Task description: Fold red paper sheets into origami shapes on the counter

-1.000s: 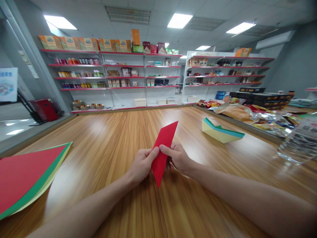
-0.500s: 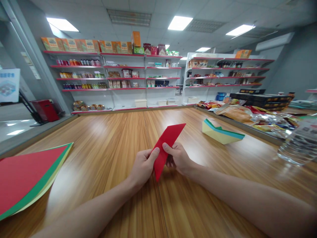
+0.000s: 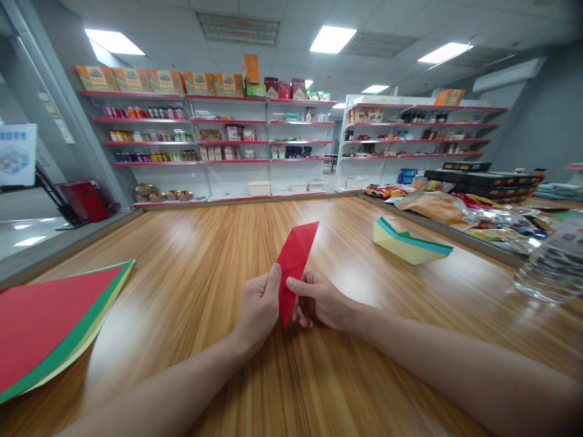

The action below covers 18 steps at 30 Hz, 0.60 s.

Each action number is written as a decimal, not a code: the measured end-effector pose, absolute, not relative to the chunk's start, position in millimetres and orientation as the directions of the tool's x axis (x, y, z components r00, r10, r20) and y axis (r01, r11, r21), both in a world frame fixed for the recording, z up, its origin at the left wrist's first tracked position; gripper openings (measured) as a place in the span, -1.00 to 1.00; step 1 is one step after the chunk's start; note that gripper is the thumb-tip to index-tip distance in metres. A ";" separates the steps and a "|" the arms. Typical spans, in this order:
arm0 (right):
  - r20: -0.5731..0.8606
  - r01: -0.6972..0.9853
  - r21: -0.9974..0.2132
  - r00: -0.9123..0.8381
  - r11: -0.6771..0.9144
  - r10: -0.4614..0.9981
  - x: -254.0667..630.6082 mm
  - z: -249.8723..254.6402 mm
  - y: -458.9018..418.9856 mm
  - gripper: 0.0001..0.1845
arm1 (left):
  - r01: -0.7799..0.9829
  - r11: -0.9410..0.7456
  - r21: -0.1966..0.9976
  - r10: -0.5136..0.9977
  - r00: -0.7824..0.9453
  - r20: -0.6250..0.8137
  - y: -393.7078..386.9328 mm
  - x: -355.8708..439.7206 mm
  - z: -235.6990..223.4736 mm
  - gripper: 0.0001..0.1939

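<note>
A folded piece of red paper [image 3: 296, 255], slanted at its top and pointed at its lower end, is held up above the table. My left hand [image 3: 259, 303] grips its left edge, thumb on the near face and fingers hidden behind. From the right, my right hand [image 3: 321, 297] pinches the lower right edge, with its thumb on the front and the other fingers curled beneath. To the right, several folded paper boats [image 3: 410, 243] in yellow, blue and green sit nested together on the wooden table [image 3: 191, 267].
A stack of coloured paper sheets [image 3: 50, 321], red on top, lies at the left. At the right stand a clear plastic bottle [image 3: 551, 267], packaged snacks [image 3: 437, 206] and black boxes [image 3: 483, 179]. Stocked shelves [image 3: 228, 142] line the back beyond the table's raised edge.
The red paper has turned more upright and moved slightly left, showing creases on its face. My right thumb has slid down toward the right edge, and the fingers below show more.
</note>
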State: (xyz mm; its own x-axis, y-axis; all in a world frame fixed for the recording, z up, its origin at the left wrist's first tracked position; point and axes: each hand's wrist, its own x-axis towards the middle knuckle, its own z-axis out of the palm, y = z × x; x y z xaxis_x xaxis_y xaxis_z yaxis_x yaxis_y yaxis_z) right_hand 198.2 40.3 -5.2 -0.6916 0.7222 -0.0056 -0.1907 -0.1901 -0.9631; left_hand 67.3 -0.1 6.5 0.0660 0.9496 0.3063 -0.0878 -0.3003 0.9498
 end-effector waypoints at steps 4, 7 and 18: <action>-0.051 -0.072 -0.982 -0.790 -0.174 0.611 196.9 -3.4 35.0 -0.49 | 0.050 -0.284 0.958 0.949 -0.126 0.288 2.5 65.7 4.7 -0.44; -0.008 -0.016 -0.999 -0.776 -0.033 0.631 195.7 0.1 30.7 -0.48 | 0.104 -0.260 0.960 0.948 -0.160 0.274 6.8 64.1 1.2 -0.45; 0.101 0.179 -0.949 -0.609 0.261 0.786 192.9 10.7 14.3 -0.63 | 0.111 -0.273 0.956 0.931 -0.218 0.291 4.4 69.0 0.0 -0.44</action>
State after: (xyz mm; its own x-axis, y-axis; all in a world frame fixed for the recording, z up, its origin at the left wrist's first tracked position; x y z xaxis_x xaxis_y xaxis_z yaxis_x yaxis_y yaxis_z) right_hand 192.9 14.3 10.7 -0.6093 0.7865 0.1014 0.1788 0.2608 -0.9487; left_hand 69.0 4.4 0.0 -0.2182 0.9314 0.2912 0.1108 -0.2728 0.9557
